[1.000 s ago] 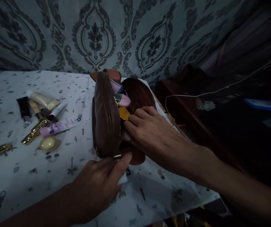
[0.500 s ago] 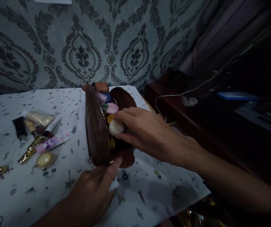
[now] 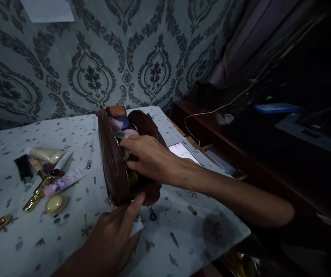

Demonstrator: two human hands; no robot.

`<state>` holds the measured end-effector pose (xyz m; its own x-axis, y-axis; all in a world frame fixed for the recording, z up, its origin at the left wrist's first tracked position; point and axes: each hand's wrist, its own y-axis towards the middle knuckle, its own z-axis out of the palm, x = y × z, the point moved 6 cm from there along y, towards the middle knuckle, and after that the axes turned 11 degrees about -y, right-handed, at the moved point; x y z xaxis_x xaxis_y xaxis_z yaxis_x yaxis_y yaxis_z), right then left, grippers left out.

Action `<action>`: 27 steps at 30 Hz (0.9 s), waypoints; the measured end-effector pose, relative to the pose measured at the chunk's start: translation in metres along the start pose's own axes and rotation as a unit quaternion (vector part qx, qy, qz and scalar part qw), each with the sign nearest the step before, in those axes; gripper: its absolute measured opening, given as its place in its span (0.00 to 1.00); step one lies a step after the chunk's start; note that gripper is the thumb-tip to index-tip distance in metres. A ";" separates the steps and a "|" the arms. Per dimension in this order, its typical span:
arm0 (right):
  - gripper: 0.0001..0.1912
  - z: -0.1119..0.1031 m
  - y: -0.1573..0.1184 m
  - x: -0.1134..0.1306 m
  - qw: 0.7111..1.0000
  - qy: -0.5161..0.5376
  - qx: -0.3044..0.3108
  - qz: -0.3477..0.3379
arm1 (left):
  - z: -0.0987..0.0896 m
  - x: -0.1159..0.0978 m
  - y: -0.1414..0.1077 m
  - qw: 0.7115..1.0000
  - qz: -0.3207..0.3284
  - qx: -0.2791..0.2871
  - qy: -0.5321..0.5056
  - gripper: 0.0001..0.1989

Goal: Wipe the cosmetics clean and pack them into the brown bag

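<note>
The brown bag [image 3: 115, 169] stands open on my desk [image 3: 75, 238], its long side running from near me towards the patterned wall [image 3: 93, 73]. My right hand [image 3: 153, 159] comes in from 4 o'clock and reaches over the bag's mouth, thumb and fingers bent down into it. A pale thing [image 3: 127, 154] shows between them, but I cannot tell if I have hold of it. My left hand [image 3: 110, 234] is at the bag's 6 o'clock end, thumb laid on the brown flap [image 3: 151, 195], the other fingers mostly out of sight; how firmly I grip there I cannot tell. A scrap of white paper or tissue [image 3: 137, 226] pokes out beside it.

Inside the bag, towards 12 o'clock, I see a lilac piece [image 3: 115, 124], a round blue thing [image 3: 123, 123], a glossy pink one [image 3: 131, 133] and a small dark green one [image 3: 120, 135]. Something yellow [image 3: 133, 178] sits lower down.

At the bag's 9 o'clock lie a cream tube [image 3: 46, 154], a black tube [image 3: 24, 168] and a pink-and-white tube [image 3: 64, 181]; at 8 o'clock are a gold case [image 3: 34, 202] and a round cream-coloured item [image 3: 54, 204]. A lit phone [image 3: 182, 152] lies at 3 o'clock, partly behind my right arm.
</note>
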<state>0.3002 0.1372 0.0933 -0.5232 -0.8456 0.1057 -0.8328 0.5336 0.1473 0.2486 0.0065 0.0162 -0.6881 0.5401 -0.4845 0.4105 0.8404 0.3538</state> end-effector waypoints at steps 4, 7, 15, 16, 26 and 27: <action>0.07 0.000 -0.001 0.001 1.000 -0.002 0.001 -0.004 | 0.000 0.001 -0.001 1.000 -0.006 0.014 0.005 0.36; 0.08 0.001 -0.001 0.003 1.000 -0.015 -0.007 -0.014 | 0.000 0.003 -0.002 1.000 -0.009 0.026 0.004 0.39; 0.15 -0.005 -0.015 0.001 0.998 -0.034 -0.042 -0.018 | -0.001 0.009 -0.018 0.999 -0.042 0.024 -0.023 0.38; 0.15 -0.009 -0.018 0.003 0.998 -0.037 -0.058 -0.012 | -0.002 0.009 -0.022 0.999 -0.041 0.018 -0.024 0.37; 0.05 -0.019 -0.075 0.072 0.944 0.041 -0.303 -0.120 | -0.053 0.050 -0.092 0.991 -0.076 -0.103 0.045 0.23; 0.05 -0.011 -0.077 0.082 0.940 0.057 -0.300 -0.152 | -0.060 0.059 -0.100 0.987 -0.095 -0.120 0.052 0.21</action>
<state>0.3235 0.0267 0.1013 -0.2269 -0.9715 0.0682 -0.6707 0.2066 0.7124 0.1313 -0.0485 0.0004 -0.8020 0.3562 -0.4795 0.1240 0.8845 0.4497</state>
